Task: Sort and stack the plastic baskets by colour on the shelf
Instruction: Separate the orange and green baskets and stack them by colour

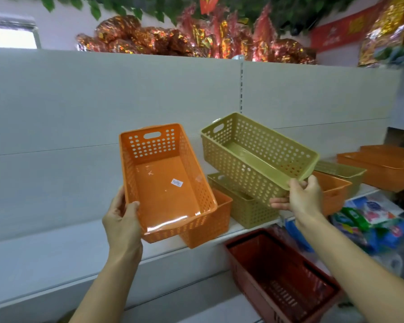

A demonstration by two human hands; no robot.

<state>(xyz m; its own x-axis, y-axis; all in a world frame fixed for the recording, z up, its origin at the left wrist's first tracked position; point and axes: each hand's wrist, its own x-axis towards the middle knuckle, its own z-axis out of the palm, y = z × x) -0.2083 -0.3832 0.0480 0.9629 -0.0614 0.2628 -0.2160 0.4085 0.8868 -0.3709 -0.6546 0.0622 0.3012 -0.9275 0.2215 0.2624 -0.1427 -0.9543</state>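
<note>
Orange basket (166,183) is smooth plastic, floor pretty glossy with light glare along the near edge, walls punched with round holes, plus a little paper sticker (176,182) inside. Olive basket (254,155) is the same perforated plastic, shiny floor too. Shelf (56,257) looks like matt painted metal. Up top, the red-gold decorations (196,43) are crinkly shiny foil.

Pale grey shelving panels (126,94) fill the wall. A bright window (9,39) glows at upper left. Green leaves (84,3) hang overhead.
</note>
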